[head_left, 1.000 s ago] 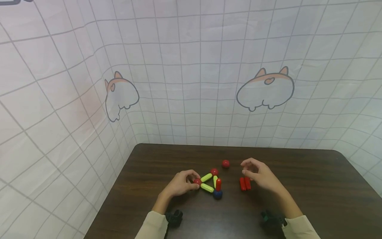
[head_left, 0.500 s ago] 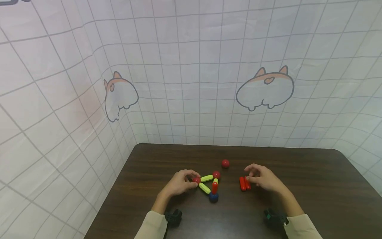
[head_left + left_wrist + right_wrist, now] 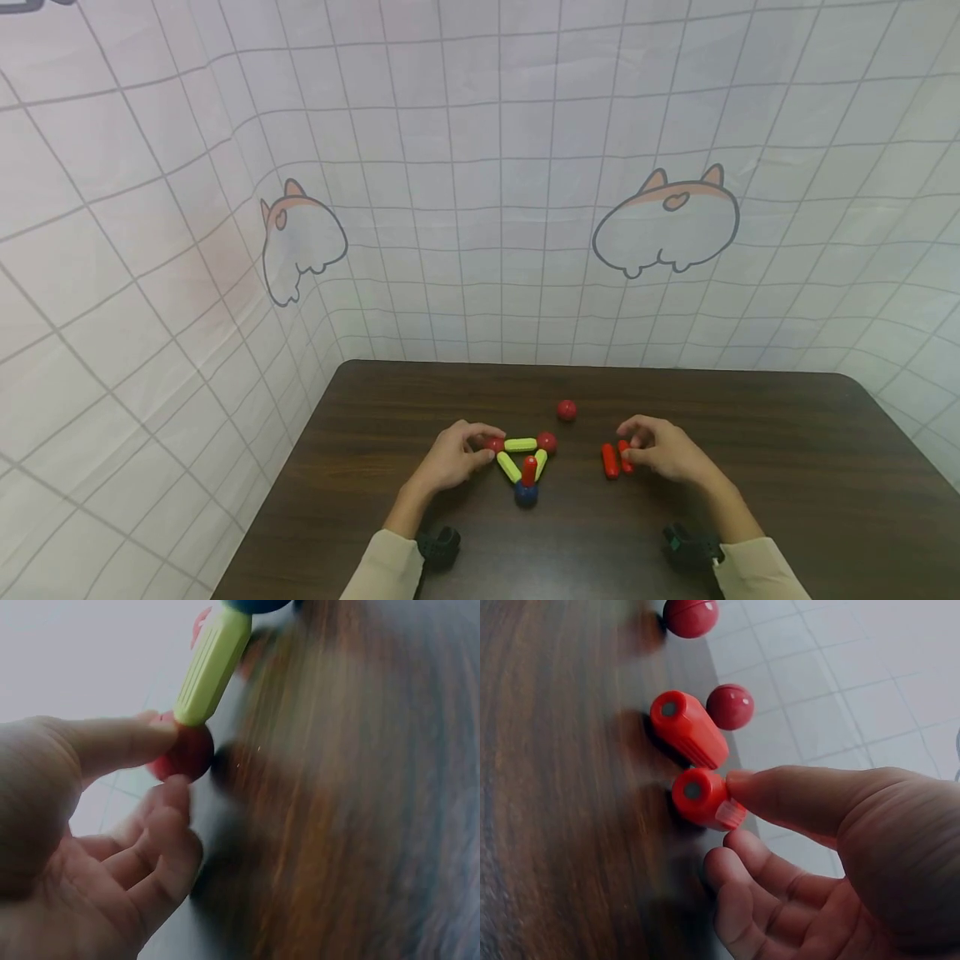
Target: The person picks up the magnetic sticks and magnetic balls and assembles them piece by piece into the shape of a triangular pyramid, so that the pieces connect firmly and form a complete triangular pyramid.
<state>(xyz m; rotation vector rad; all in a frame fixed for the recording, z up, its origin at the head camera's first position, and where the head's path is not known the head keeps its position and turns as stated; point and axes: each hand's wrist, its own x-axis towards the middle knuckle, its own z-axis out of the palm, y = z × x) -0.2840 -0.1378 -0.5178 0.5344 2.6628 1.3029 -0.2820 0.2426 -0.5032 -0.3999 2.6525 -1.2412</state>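
My left hand pinches a red ball between thumb and fingers. This ball forms the left corner of a triangle of yellow-green magnetic rods. A second red ball is the far right corner and a dark blue ball the near one. From the blue ball a red rod stands up. My right hand pinches another red magnetic rod, with a grey disc at its end. Beside it lies a similar red rod, a narrow gap apart in the head view.
A loose red ball lies behind the triangle on the dark wooden table. A white grid-patterned cloth hangs along the table's back and left. Dark wrist devices sit below both hands.
The triangle has turned clockwise about the ball in my left hand, bringing the blue ball leftward. My right hand has come down to the right-hand red rod, which has moved slightly from its neighbour.
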